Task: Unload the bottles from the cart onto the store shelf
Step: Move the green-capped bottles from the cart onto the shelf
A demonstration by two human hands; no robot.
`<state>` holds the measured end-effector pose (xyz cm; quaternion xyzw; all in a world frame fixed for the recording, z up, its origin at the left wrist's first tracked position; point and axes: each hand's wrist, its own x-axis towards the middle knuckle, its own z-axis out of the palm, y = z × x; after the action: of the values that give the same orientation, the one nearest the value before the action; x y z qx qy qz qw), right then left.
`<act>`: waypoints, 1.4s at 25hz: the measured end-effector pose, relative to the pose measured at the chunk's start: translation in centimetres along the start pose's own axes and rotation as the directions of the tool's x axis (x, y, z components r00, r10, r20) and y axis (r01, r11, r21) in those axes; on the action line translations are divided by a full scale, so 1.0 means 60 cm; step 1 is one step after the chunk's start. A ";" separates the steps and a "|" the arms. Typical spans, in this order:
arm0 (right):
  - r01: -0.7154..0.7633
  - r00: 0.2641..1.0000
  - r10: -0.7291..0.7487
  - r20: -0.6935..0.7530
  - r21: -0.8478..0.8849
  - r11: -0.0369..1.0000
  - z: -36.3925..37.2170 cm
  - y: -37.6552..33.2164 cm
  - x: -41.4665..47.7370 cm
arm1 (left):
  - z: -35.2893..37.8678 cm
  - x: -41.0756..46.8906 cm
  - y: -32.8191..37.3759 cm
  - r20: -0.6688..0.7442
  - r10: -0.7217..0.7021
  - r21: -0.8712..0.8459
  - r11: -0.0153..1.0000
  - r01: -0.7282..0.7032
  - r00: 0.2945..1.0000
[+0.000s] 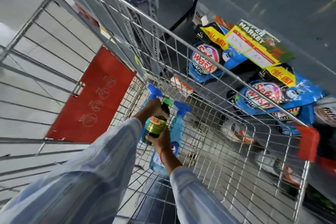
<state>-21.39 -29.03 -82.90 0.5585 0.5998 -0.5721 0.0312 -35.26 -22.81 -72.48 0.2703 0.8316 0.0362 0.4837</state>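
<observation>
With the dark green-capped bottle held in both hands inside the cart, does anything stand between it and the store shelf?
Yes. The dark bottle, gripped by the left hand and right hand, sits low in the cart, so the cart's wire side wall and its top rail stand between it and the shelf. It probably must be lifted over.

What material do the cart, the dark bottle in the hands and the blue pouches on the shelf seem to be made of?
Cart: bare metal wire, judging by its thin, shiny silver grid.
Dark bottle: probably glossy plastic, though glass is possible; its green cap looks plastic.
Blue pouches: flexible printed plastic film, shown by creases and glare.
</observation>
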 end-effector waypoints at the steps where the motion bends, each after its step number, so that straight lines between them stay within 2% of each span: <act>1: -0.031 0.999 0.031 0.023 0.009 0.999 -0.030 -0.061 -0.045 | -0.002 0.000 0.000 -0.019 0.006 0.026 1.000 -0.005 1.000; 5: -0.057 0.996 0.050 0.071 0.093 0.994 -0.076 -0.112 -0.098 | -0.031 -0.023 0.004 -0.084 0.041 -0.021 0.999 -0.043 0.996; 9: -0.030 0.991 0.013 0.132 0.126 0.992 -0.131 -0.146 -0.124 | -0.078 -0.057 0.015 -0.083 0.086 -0.239 0.965 -0.104 0.993; 12: 0.045 0.963 -0.082 0.255 0.149 0.988 -0.179 -0.173 -0.132 | -0.104 -0.101 0.025 0.026 0.196 -0.463 0.872 -0.162 0.980; 14: 0.086 0.950 -0.135 0.281 0.179 0.980 -0.217 -0.196 -0.145 | -0.125 -0.154 0.047 0.019 0.293 -0.540 0.807 -0.237 0.956; 17: 0.134 0.961 -0.178 0.212 0.206 0.969 -0.273 -0.245 -0.196 | -0.170 -0.236 0.095 -0.078 0.387 -0.456 0.806 -0.378 0.919; 20: 0.273 0.951 -0.301 0.074 0.261 0.926 -0.330 -0.299 -0.252 | -0.219 -0.328 0.159 -0.210 0.448 -0.365 0.789 -0.495 0.869; 22: 0.396 0.917 -0.398 -0.039 0.224 0.890 -0.374 -0.345 -0.293 | -0.249 -0.401 0.212 -0.339 0.560 -0.252 0.720 -0.647 0.756; 25: 0.593 0.795 -0.559 -0.237 0.109 0.798 -0.458 -0.406 -0.335 | -0.290 -0.492 0.302 -0.470 0.689 -0.238 0.502 -0.831 0.551; 27: 0.674 0.697 -0.627 -0.347 0.019 0.739 -0.517 -0.437 -0.343 | -0.314 -0.520 0.359 -0.479 0.762 -0.239 0.364 -0.900 0.436; 29: 0.696 0.630 -0.630 -0.454 -0.030 0.718 -0.575 -0.467 -0.331 | -0.325 -0.532 0.422 -0.441 0.824 -0.244 0.271 -0.931 0.355; 32: 0.612 0.639 -0.518 -0.568 -0.032 0.790 -0.647 -0.499 -0.305 | -0.313 -0.503 0.509 -0.371 0.863 -0.324 0.226 -0.919 0.343; 35: 0.558 0.667 -0.433 -0.607 0.021 0.829 -0.685 -0.502 -0.266 | -0.297 -0.446 0.572 -0.291 0.886 -0.322 0.264 -0.909 0.361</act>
<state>-11.97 -1.12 -38.39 0.5195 0.6473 -0.4197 -0.3675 -25.38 -2.96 -30.98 0.5767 0.5128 0.4927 0.4021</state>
